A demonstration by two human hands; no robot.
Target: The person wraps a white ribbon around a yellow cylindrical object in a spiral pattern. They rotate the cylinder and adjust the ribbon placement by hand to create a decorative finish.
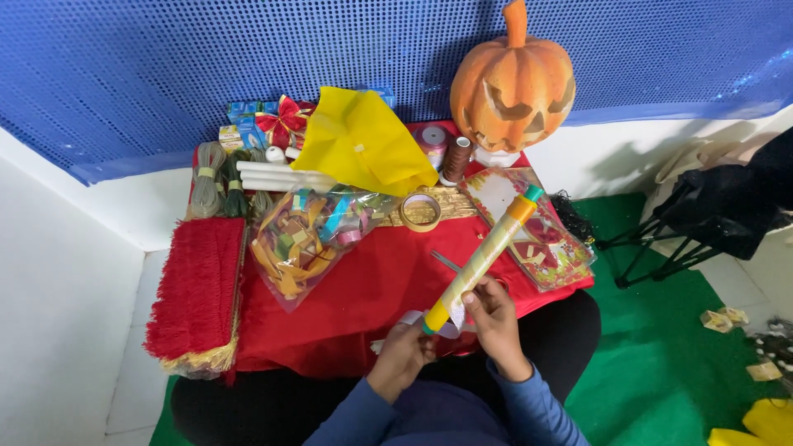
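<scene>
Yellow paper already wraps most of the long rolled tube [481,258], held slanting above the red cloth-covered table [363,289]. The left hand [405,351] pinches its lower end, the right hand [493,318] presses a loose white strip [453,314] there; that end looks unfinished.

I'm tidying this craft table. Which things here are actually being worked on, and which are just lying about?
In use: paper-wrapped tube, gripped by left hand and right hand.

Lying about: pumpkin, tape roll, bag of paper strips, yellow paper, red fringe.
</scene>
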